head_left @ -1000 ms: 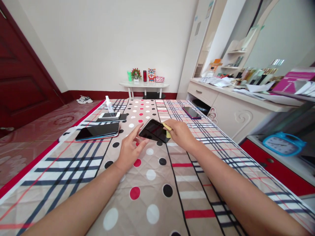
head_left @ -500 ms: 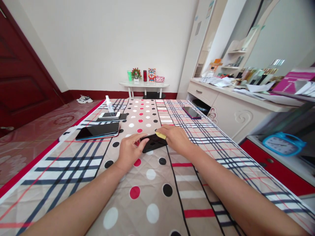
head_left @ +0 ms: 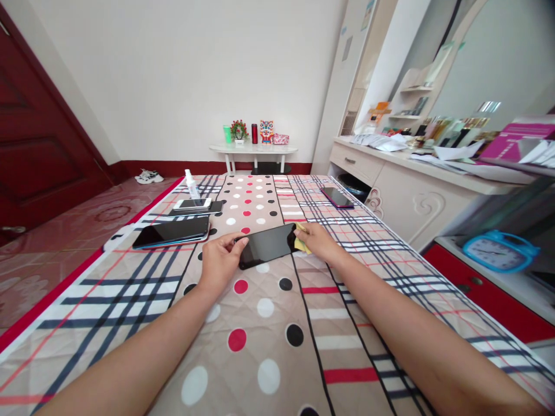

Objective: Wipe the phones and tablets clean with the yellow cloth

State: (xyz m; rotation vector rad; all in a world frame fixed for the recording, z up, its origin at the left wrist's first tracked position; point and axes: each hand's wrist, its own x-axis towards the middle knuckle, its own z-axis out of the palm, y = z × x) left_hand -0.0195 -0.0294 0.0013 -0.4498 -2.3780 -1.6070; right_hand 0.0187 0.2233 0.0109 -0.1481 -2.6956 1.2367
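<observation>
Fingers of the left hand (head_left: 220, 260) pinch the near-left corner of the black phone (head_left: 267, 245); the right hand (head_left: 318, 242) pinches a yellow cloth (head_left: 301, 242) against its right edge. Phone lies screen-up at frame centre on the patterned quilt (head_left: 277, 335). A tablet (head_left: 172, 232) lies at centre left.

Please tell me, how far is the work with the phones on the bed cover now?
Done: nothing shows which devices were already wiped. In hand: the left hand holds the black phone screen up, and the right hand presses a yellow cloth at its end. Possibly left: the tablet, two stacked phones by the spray bottle, and a phone lying apart.
</observation>
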